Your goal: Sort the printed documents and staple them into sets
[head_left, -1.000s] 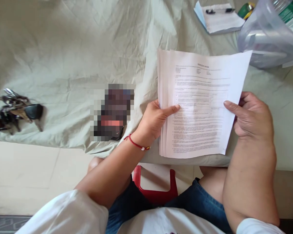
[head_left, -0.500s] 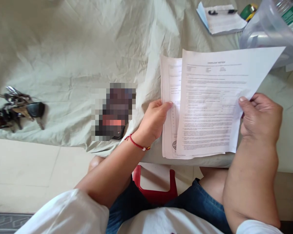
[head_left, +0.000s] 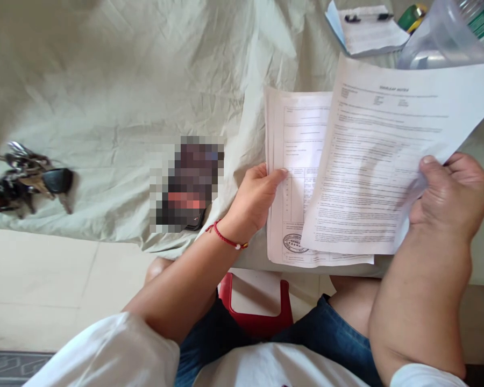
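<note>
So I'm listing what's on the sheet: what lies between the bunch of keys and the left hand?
In the head view, a pixelated dark object lies on the bedsheet between the bunch of keys and the left hand; otherwise only wrinkled cloth.

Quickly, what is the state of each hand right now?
Left hand: closed on the stack of papers, thumb on top.
Right hand: closed on the top sheet, lifted off the stack.
</note>
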Available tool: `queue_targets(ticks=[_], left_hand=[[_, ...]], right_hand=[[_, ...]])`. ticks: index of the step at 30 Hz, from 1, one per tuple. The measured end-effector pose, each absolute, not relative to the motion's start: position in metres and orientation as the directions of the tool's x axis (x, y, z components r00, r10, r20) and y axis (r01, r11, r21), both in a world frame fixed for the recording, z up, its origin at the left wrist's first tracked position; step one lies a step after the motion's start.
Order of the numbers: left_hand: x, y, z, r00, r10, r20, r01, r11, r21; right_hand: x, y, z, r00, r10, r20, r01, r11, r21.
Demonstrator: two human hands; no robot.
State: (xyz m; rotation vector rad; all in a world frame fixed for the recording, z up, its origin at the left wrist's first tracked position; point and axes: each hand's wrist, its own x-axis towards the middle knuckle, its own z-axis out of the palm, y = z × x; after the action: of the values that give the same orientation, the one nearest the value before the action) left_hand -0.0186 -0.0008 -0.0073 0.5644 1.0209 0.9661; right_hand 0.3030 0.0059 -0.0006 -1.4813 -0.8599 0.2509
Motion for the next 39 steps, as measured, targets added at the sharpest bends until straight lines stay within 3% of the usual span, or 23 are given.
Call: queue_targets(ticks=[5, 12, 23, 39], left_hand=[[-0.019, -0.001, -0.007, 0.181, 0.877, -0.444, -0.406, 0.478, 0.779], [-0.016, -0.003, -0.007, 0.200, 0.889, -0.412, -0.431, 0.458, 0.778], [-0.015, -0.004, -0.010, 0.232, 0.911, -0.340, -0.500, 0.412, 0.762], [-0.012, 0.000, -0.008, 0.100, 0.890, -0.445, -0.438, 0.441, 0.783]], right_hand=[[0.303, 0.007, -0.001, 0.689, 0.640, 0.340, 0.348, 0.119, -0.930], [0.294, 0.001, 0.003, 0.594, 0.799, 0.091, 0.290, -0.107, -0.951], [0.285, -0.006, 0.011, 0.485, 0.870, -0.085, 0.173, -0.191, -0.966], [0.292, -0.001, -0.001, 0.575, 0.798, 0.179, 0.294, 0.003, -0.956]])
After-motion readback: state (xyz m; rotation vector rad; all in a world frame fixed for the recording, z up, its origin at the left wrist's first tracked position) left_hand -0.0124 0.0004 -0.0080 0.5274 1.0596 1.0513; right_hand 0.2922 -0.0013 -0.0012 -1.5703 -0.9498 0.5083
